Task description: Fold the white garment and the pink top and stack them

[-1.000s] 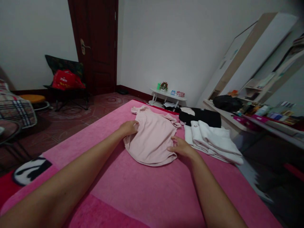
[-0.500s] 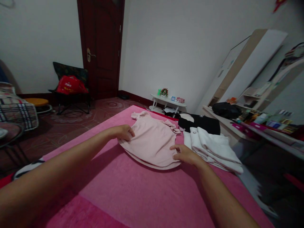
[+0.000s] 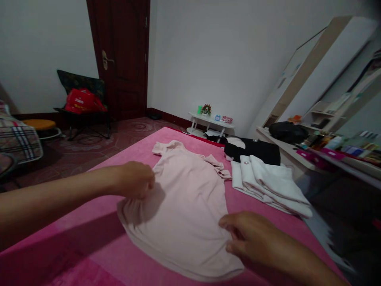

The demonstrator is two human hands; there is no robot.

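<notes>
A pale pink short-sleeved shirt [image 3: 184,198] lies spread on the pink bed cover [image 3: 104,226], its hem toward me and its sleeves at the far end. At its left side, my left hand [image 3: 135,180] has curled fingers on the gathered fabric; the fingertips are partly hidden and cast a shadow on the cloth. My right hand [image 3: 250,234] is at the shirt's lower right edge, thumb and index finger apart. Faint wrinkles run across the middle of the shirt.
Folded white cloth [image 3: 270,182] lies right of the shirt, with black folded clothing [image 3: 256,150] behind it. Further off stand a small white table [image 3: 211,120] and a chair with a red bag [image 3: 85,101]. A cluttered dressing table [image 3: 330,149] borders the right side.
The shirt's hem has come toward me, and more of its length lies flat. Both hands have moved nearer and wider apart. The view has shifted slightly.
</notes>
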